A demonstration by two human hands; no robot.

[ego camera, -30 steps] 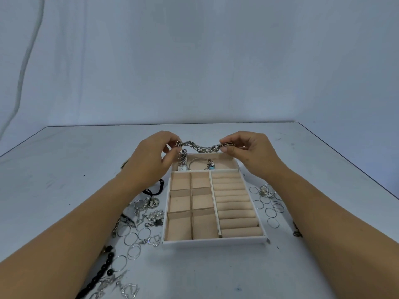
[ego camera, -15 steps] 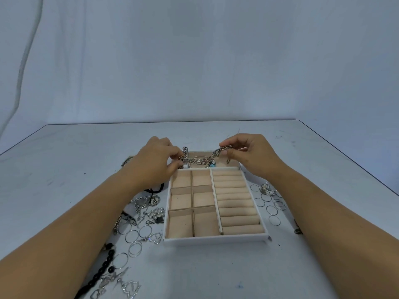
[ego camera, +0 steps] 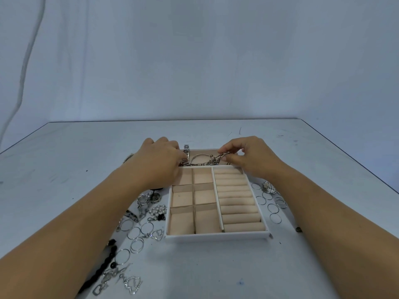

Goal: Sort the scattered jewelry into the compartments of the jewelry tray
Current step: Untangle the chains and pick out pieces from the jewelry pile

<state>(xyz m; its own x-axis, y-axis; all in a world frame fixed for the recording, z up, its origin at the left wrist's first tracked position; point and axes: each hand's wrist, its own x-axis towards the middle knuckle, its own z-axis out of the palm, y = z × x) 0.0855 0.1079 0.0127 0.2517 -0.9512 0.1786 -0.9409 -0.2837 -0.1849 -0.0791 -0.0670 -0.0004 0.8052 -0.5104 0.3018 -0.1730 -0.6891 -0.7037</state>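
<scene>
Beyond the left hand [ego camera: 159,162] and right hand [ego camera: 252,158] the grey tabletop [ego camera: 194,131] lies open, while thin silver rings [ego camera: 273,208] crowd it beside both forearms.

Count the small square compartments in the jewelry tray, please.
6, in two columns in the left half of the jewelry tray: far pair, middle pair, near pair. The left hand partly covers the far-left one.
</scene>
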